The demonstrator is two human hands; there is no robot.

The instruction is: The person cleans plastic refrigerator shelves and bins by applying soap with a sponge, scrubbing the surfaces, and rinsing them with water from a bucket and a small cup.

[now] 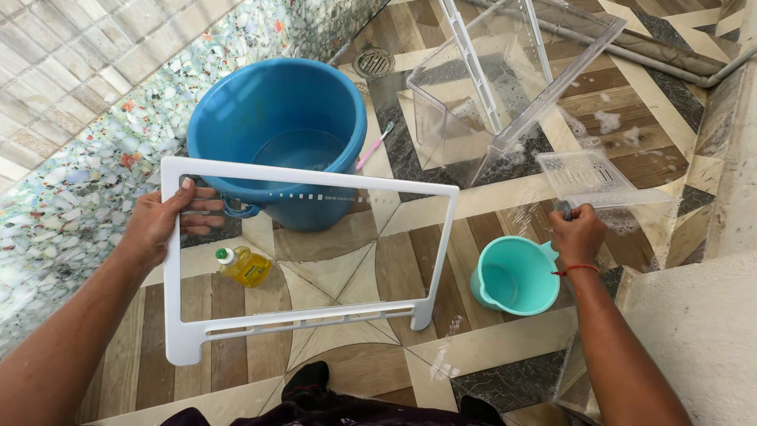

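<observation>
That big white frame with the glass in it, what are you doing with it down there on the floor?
A person holds the white-framed glass shelf up by its left edge with the left hand. The right hand grips a small item beside a clear plastic tray; what it is cannot be told. A blue bucket with water, a teal jug, a yellow soap bottle and a clear drawer sit on the wet, sudsy tile floor.
</observation>
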